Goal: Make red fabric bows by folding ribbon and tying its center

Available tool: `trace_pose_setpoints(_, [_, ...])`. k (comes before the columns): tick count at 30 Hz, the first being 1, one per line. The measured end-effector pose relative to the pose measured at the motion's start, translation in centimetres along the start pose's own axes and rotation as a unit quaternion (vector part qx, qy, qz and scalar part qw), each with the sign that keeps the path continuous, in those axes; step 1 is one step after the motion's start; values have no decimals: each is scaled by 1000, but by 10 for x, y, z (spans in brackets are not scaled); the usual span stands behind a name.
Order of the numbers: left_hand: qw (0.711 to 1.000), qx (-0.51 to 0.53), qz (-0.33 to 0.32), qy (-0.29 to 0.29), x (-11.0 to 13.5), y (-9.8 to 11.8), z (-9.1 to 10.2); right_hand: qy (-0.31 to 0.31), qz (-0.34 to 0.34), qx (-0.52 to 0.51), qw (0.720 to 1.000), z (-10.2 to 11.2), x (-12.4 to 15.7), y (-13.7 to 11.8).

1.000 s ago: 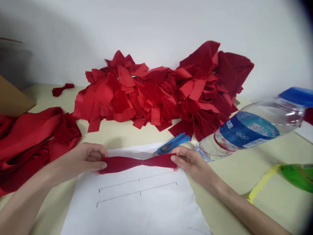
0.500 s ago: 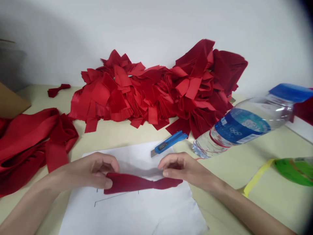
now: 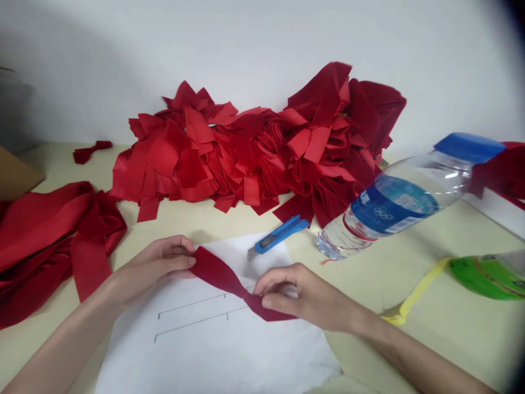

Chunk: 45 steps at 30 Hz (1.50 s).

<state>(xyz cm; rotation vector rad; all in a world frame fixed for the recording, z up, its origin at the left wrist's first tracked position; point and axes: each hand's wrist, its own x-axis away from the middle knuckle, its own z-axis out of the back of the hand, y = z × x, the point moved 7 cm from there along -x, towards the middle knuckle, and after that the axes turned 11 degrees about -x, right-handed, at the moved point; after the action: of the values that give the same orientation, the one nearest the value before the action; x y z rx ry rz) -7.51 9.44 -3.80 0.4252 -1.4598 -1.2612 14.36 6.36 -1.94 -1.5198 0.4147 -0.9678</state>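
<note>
A dark red velvet ribbon piece [image 3: 221, 276], narrowed near its middle, stretches between my two hands over a white paper sheet [image 3: 197, 355] with ruled pencil or pen lines. My left hand [image 3: 170, 260] pinches the ribbon's upper left end between thumb and fingers. On the other side my right hand [image 3: 287, 293] closes on it just right of the narrow part, the thumb lying on top. The ribbon slants down toward the right. A blue utility knife [image 3: 279, 236], its blade showing, lies at the sheet's far edge.
Many cut red ribbon pieces [image 3: 246, 153] are heaped along the wall. Longer red ribbon [image 3: 45, 241] lies loose at left, with one small tied piece [image 3: 92, 152] behind. A bottle [image 3: 394, 208] wound with red thread and a green roll [image 3: 488, 276] with yellow tape are at right.
My left hand has lifted its end of the ribbon away from me, while my right hand has moved slightly left and nearer. The ribbon has gone from nearly level to slanting.
</note>
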Motion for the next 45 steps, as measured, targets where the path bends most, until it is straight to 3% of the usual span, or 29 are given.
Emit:
trace_pose_setpoints(3, [993, -107, -41, 29, 4, 13, 6, -2, 3, -41, 999, 5, -2, -3])
trace_pose_setpoints(7, [951, -264, -122, 102, 8, 43, -1, -30, 22, -64, 997, 3, -2, -7])
trace_pose_setpoints(9, [942, -302, -141, 43, 5, 51, -24, -40, 29, -56, 997, 1, -2, -8])
trace_pose_setpoints(13, [938, -281, -112, -168, -1, 45, -73, -29, 46, -27, 998, -1, -1, -10])
trace_pose_setpoints(15, [939, -262, -89, -202, -2, 40, -82, -16, 44, -28, 999, -2, -1, -9])
trace_pose_setpoints(18, [957, -217, -53, -184, -2, 33, -80, -1, 36, -28, 999, -5, 0, -5])
trace_pose_setpoints(22, [967, -197, 1, -163, 5, 21, -78, 23, 57, 66, 996, -7, 1, -5])
trace_pose_setpoints(27, [971, -170, -14, -170, 8, 20, -83, 16, 72, 145, 987, -8, 1, -8])
trace_pose_setpoints(38, [972, -151, 12, -178, 5, 14, -78, 72, 42, 225, 971, 12, 1, -6])
trace_pose_setpoints(41, [973, -132, 9, -191, 4, 15, -76, 37, 32, 181, 982, 14, 1, -4])
trace_pose_setpoints(45, [970, -116, 4, -211, 6, 15, -75, 25, 17, 40, 999, 19, -1, 2])
